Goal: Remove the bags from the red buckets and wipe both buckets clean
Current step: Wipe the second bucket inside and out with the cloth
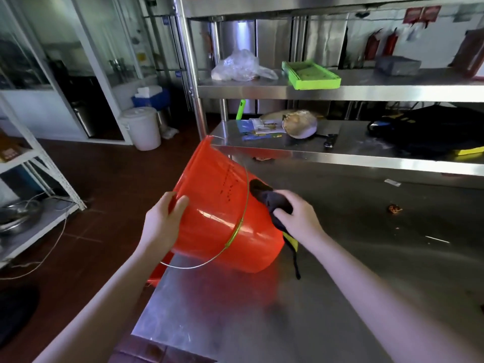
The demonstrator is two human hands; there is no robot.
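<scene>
The bucket (217, 213) lies tilted at the table's (340, 297) left edge, left hand (163, 221) on its left side, right hand (296, 218) (gripping a cloth (264, 197)) against its right; a shelf (340, 93) stands behind.

1 red bucket (222, 205), 2 hands (162, 221) (298, 218), 1 dark cloth (262, 192), 1 white bucket (142, 128), 1 green tray (311, 74)

The scene is viewed through a single wide-angle camera worn on the head, aimed forward and downward. The stainless-steel tabletop (392, 210) is seen from close above; the steel shelves (340, 93) are faced beyond it.
</scene>
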